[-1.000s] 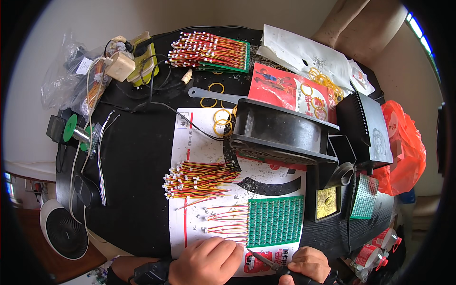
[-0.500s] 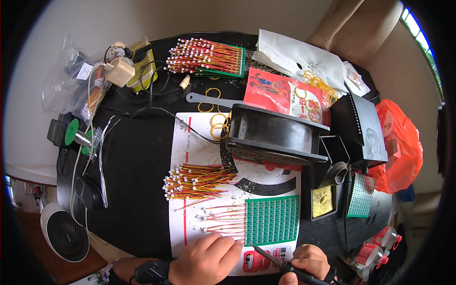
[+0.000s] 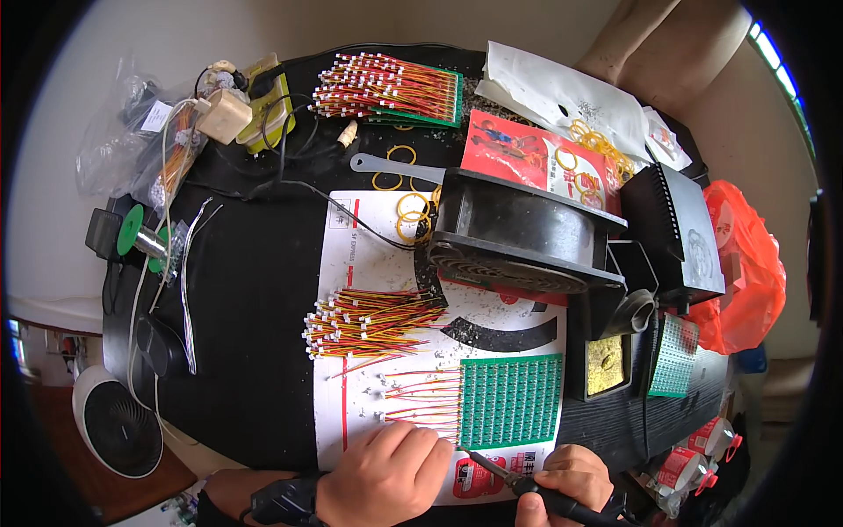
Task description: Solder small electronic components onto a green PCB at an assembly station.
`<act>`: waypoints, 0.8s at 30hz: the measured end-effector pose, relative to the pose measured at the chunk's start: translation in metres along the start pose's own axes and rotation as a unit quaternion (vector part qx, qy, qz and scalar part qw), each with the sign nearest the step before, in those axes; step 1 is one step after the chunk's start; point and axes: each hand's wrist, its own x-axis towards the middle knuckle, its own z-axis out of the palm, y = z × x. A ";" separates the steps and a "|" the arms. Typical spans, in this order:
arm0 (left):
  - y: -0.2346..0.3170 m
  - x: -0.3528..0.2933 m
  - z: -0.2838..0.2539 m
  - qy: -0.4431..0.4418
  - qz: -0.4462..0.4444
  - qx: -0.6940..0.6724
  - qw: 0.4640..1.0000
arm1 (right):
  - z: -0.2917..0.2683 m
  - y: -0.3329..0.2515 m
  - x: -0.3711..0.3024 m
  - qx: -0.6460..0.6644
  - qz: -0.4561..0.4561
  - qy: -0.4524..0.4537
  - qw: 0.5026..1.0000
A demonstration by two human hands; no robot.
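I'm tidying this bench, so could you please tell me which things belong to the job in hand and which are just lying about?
In use: soldering iron, green circuit board, loose wire leads.
Lying about: black fan, yellow rubber bands, orange bag.

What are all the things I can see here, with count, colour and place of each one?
green board: one, green, near edge by the hands, wires soldered on its left side
loose wire bundle: one pile, red and yellow with white plugs, centre
finished boards: one stack, green with red-yellow wires, far side
fan housing: one, black, centre right
rubber bands: several, yellow, left of the fan housing
sponge holder: one, black with yellowish sponge, right of the green board
solder spool: one, green, left
orange bag: one, far right
white fan: one, lower left
soldering iron: one, black, in the right hand
left hand: pressing the wires
right hand: gripping the iron
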 end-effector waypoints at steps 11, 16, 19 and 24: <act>0.000 0.002 0.000 -0.004 0.002 -0.015 1.000 | 0.000 -0.001 0.004 -0.012 -0.018 -0.002 1.000; 0.000 0.002 0.000 -0.006 0.002 -0.007 1.000 | 0.000 0.000 0.004 -0.012 -0.017 -0.002 1.000; 0.001 0.002 -0.001 0.003 0.009 -0.004 1.000 | -0.001 -0.001 0.004 -0.016 -0.011 -0.006 1.000; -0.002 0.004 -0.006 -0.005 0.034 -0.014 0.999 | -0.002 -0.004 0.006 -0.019 -0.010 -0.002 1.000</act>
